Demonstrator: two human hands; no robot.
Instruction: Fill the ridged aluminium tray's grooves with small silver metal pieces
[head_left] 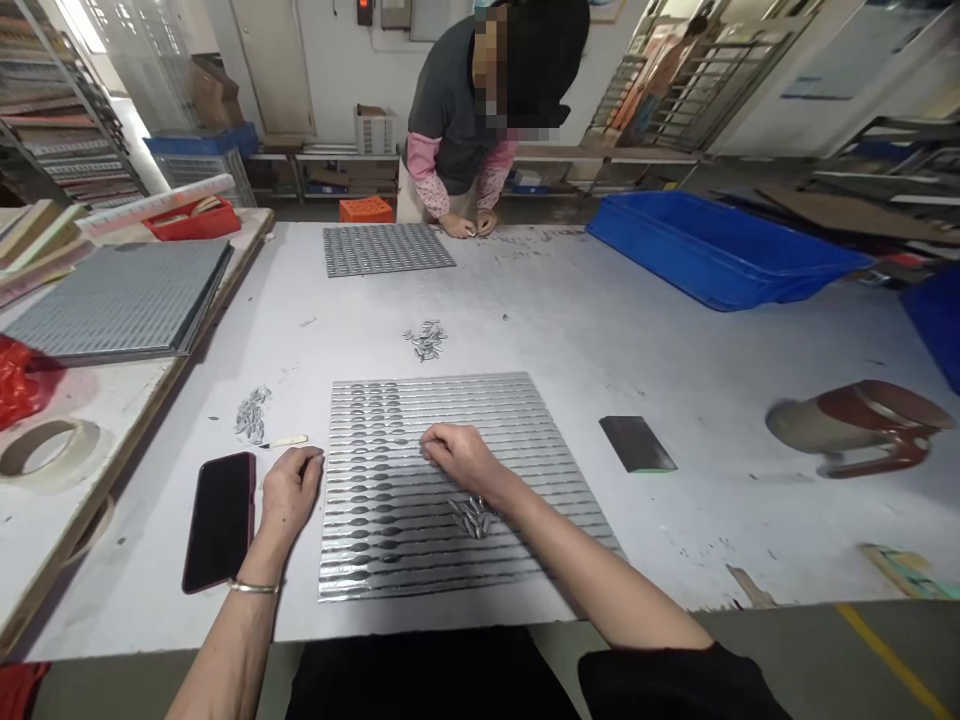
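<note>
— Right hand [459,455] is pinched narrow on one small metal piece, pressing it into the grooved tray [525,400] on the table [675,330].
— And left hand [291,490]?
— Half curled, holding nothing, steadying the tray edge. Next needs another piece from the small pile [472,517].

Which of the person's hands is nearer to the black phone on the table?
Left. The left hand rests just right of the black phone, at the slotted tray's left edge. The right hand lies farther right, on the tray.
</note>
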